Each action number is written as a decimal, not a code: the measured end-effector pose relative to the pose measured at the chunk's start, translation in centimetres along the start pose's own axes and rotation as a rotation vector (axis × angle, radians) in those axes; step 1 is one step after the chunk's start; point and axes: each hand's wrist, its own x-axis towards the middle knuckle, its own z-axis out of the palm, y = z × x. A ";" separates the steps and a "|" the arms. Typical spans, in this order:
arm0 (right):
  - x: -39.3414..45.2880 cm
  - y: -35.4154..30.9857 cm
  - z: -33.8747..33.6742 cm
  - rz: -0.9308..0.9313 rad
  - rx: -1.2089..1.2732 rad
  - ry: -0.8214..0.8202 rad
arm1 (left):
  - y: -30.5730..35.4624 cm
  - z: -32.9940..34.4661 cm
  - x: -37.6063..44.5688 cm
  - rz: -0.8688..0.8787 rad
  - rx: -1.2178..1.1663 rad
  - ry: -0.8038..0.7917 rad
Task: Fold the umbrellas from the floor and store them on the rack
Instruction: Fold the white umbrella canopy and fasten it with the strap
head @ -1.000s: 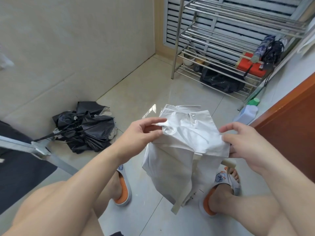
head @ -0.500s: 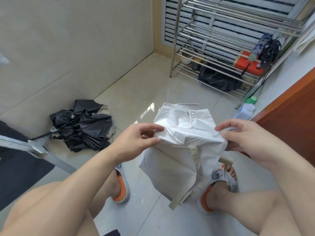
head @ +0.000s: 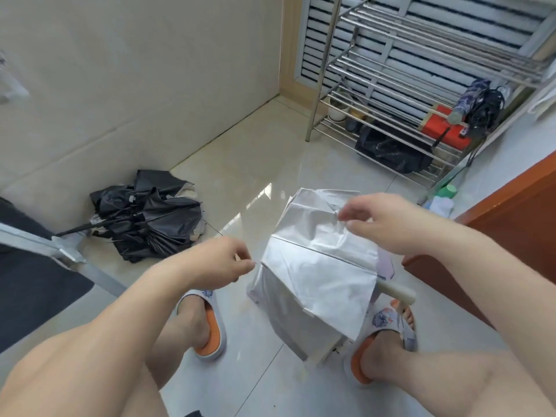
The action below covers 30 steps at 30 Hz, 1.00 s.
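Head view: our right hand (head: pixel 388 227) pinches the silvery-white fabric umbrella (head: pixel 319 266) above the orange-soled slippers (head: pixel 210 326); left hand's (head: pixel 222 263) fingers curl at its edge, grip unclear. Loose panels may unfurl.

left hand (head: pixel 224 261): forearm reached forward from lower left, fingers curled in, tips pinched together; whether they held anything could not be told
right hand (head: pixel 388 222): forearm came in from lower right, palm down, thumb and forefinger pinched white fabric
legs: both knees bent, feet in slippers
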 end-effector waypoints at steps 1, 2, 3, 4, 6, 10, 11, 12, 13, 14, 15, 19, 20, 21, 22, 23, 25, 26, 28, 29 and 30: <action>2.2 -1.8 0.6 -0.085 -0.090 -0.044 | -0.5 0.7 0.4 -0.061 0.166 -0.046; 4.7 -3.5 1.5 -0.156 -0.157 -0.049 | -0.8 1.4 0.6 -0.103 0.285 -0.094; 7.3 -5.3 2.7 -0.210 -0.217 -0.047 | -1.1 1.9 0.8 -0.119 0.341 -0.135; 9.7 -6.9 4.0 -0.250 -0.285 -0.063 | -1.1 2.1 0.9 -0.119 0.345 -0.174; 13.8 -9.4 6.9 -0.241 -0.457 -0.171 | -1.0 2.0 0.9 -0.103 0.274 -0.181; 16.6 -11.3 10.4 -0.125 -0.875 -0.459 | -2.5 0.4 1.3 -0.140 0.061 -0.004; 16.7 -11.5 10.5 -0.110 -0.918 -0.489 | -3.0 0.0 1.3 -0.150 0.052 0.036; 16.8 -11.7 10.5 -0.097 -0.935 -0.510 | -3.7 -0.4 1.3 -0.163 0.046 0.061; 16.7 -12.0 10.6 -0.087 -0.939 -0.530 | -4.3 -0.7 1.2 -0.175 0.032 0.073; 16.6 -12.2 10.7 -0.084 -0.940 -0.550 | -4.7 -1.0 1.1 -0.187 0.014 0.075; 16.4 -12.3 11.1 -0.089 -0.942 -0.564 | -5.0 -1.4 0.8 -0.199 -0.002 0.078; 16.1 -12.3 11.9 -0.116 -1.042 -0.559 | -5.6 -2.0 0.3 -0.204 -0.034 0.117; 16.1 -12.5 11.9 -0.129 -1.067 -0.551 | -5.7 -2.1 0.2 -0.202 -0.033 0.123; 16.0 -12.5 11.9 -0.146 -1.081 -0.546 | -5.7 -2.0 0.1 -0.199 -0.033 0.126; 15.7 -12.5 11.7 -0.168 -1.088 -0.539 | -5.7 -1.9 0.2 -0.195 -0.035 0.125; 15.4 -12.4 11.2 -0.197 -1.094 -0.530 | -5.7 -1.8 0.1 -0.190 -0.038 0.125; 14.7 -11.6 10.2 -0.238 -1.064 -0.522 | -5.5 -1.5 0.2 -0.174 -0.035 0.134; 14.3 -11.2 9.6 -0.228 -1.026 -0.516 | -5.3 -1.3 0.2 -0.167 -0.039 0.134; 13.6 -10.8 8.0 -0.201 -1.001 -0.496 | -4.8 -1.1 0.4 -0.153 -0.052 0.131; 13.3 -10.6 7.2 -0.191 -1.002 -0.488 | -4.6 -1.0 0.5 -0.145 -0.053 0.136; 13.0 -10.4 6.1 -0.182 -1.000 -0.493 | -4.3 -1.0 0.7 -0.135 -0.051 0.144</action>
